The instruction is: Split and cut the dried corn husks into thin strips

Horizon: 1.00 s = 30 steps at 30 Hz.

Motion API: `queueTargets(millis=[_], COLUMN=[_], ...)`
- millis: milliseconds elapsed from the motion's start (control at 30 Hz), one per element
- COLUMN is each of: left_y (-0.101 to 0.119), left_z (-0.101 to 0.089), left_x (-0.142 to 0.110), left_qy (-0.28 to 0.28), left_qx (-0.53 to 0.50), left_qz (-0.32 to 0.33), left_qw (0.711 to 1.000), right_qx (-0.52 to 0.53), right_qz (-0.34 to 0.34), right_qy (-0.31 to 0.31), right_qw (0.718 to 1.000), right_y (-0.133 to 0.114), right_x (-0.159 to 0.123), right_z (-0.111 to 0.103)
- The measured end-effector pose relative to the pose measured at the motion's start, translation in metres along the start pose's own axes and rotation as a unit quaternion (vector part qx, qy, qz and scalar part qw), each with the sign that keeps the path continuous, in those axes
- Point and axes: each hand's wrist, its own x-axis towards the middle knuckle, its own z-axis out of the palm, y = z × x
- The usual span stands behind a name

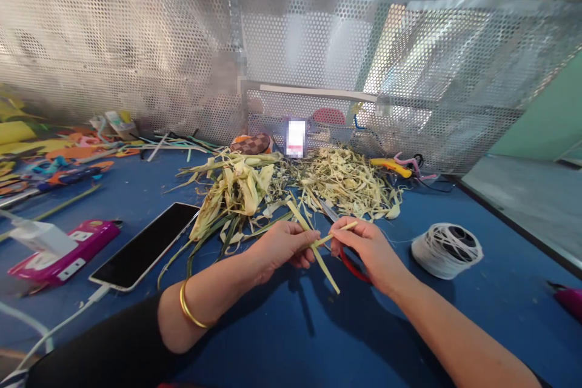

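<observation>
My left hand (284,245) pinches two narrow, pale yellow-green husk strips (326,268) where they cross, between thumb and fingers. One strip slants down toward me; the other runs across to my right hand (366,251), whose thumb and fingertips close on its end. Red-handled scissors (354,268) are also in my right hand, their blades pointing away from me. Just beyond my hands lie a heap of long dry corn husks (248,185) and a pile of small husk scraps (348,185). A gold bangle (188,309) circles my left wrist.
A spool of white thread (445,251) stands at right. On the left are a charging phone (148,245) and a magenta power strip (84,254). A yellow-handled tool (391,166) lies behind the scraps. Perforated metal sheeting (136,54) borders the blue table (282,351).
</observation>
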Motion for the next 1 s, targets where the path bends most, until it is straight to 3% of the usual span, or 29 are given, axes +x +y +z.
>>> queueTargets(millis=[133,200,267,333,433,533,667,800,1000], left_y=[0.003,0.004,0.003,0.003,0.003,0.002,0.000,-0.002,-0.001], left_z=[0.003,0.005,0.008,0.010,0.010,0.009,0.008,0.007,0.006], left_x=[-0.006,-0.009,-0.012,-0.014,-0.014,-0.013,-0.011,-0.008,-0.004], left_qy=[-0.015,-0.049,-0.071,-0.074,-0.065,-0.044,-0.026,0.027,0.051], left_qx=[0.107,0.176,0.232,0.269,0.290,0.287,0.268,0.253,0.092], left_qz=[0.034,0.046,0.058,0.067,0.077,0.091,0.096,0.096,0.032], left_qw=[0.994,0.982,0.968,0.958,0.952,0.953,0.958,0.962,0.994], right_qx=[-0.141,-0.220,-0.235,-0.218,-0.242,-0.312,-0.369,-0.419,-0.503], right_qz=[-0.111,-0.152,-0.138,-0.122,-0.158,-0.230,-0.299,-0.342,-0.405], right_qy=[0.132,0.104,0.018,-0.027,0.028,0.083,0.095,0.102,0.093], right_qw=[0.975,0.958,0.962,0.968,0.957,0.918,0.875,0.835,0.758], right_y=[-0.002,-0.003,-0.005,-0.007,-0.011,-0.011,-0.009,-0.008,-0.005], right_x=[0.006,0.006,0.002,-0.004,-0.011,-0.016,-0.017,-0.018,-0.024], right_z=[-0.012,-0.012,-0.006,0.001,0.007,0.005,0.000,0.001,0.009])
